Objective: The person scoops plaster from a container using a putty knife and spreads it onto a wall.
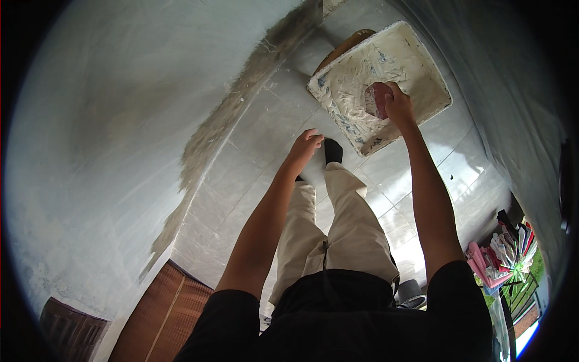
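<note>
My right hand (398,106) is closed on a flat dark red spreader (379,101) with pale paste smeared along its left side. The spreader is over a shallow rectangular tray (439,89), touching or just above the thick cream-coloured paste (356,78) inside. Off the tray's left side, above the floor near my dark-socked foot (333,151), is my left hand (306,145). Its fingers are loosely bent and somewhat apart, with nothing visible in them. The palm side of that hand is hidden.
A grey-white wall (139,108) rises on the left, with a rough darker strip (217,120) along its base. The tray rests partly over a round brown object (345,49). Pale sheeting (506,90) hangs at right. Clothes (491,259) hang at lower right; a brown panel (160,311) stands lower left.
</note>
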{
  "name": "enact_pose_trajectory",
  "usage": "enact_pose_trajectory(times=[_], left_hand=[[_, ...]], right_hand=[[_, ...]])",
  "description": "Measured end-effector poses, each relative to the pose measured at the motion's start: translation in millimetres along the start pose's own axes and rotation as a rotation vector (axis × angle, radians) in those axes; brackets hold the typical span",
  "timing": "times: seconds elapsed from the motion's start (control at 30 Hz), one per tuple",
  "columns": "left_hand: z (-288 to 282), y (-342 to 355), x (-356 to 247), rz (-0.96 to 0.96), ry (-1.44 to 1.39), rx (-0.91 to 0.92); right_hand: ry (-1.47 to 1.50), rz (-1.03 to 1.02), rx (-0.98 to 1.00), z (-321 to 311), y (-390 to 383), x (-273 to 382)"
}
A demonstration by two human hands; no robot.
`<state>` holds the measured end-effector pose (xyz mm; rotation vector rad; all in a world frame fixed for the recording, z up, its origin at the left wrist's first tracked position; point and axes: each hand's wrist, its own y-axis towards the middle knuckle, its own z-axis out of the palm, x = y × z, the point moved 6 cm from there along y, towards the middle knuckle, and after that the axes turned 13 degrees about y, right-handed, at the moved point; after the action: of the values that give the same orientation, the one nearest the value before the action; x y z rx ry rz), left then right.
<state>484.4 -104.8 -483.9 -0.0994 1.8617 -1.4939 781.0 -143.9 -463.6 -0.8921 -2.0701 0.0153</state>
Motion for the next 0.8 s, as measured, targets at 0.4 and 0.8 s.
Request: enact_pose_trajectory(times=[0.4,0.8], left_hand=[[-7.9,-2.6,9.9,0.037,0.019,-0.036],[-17.8,-35.4,-19.3,0.072,0.004,-0.047]], right_hand=[[-0.107,-0.160,-0.111,-20.6,-25.9,29.1],[0.920,0.242,0.064,-39.2,-54.0,-2.3]])
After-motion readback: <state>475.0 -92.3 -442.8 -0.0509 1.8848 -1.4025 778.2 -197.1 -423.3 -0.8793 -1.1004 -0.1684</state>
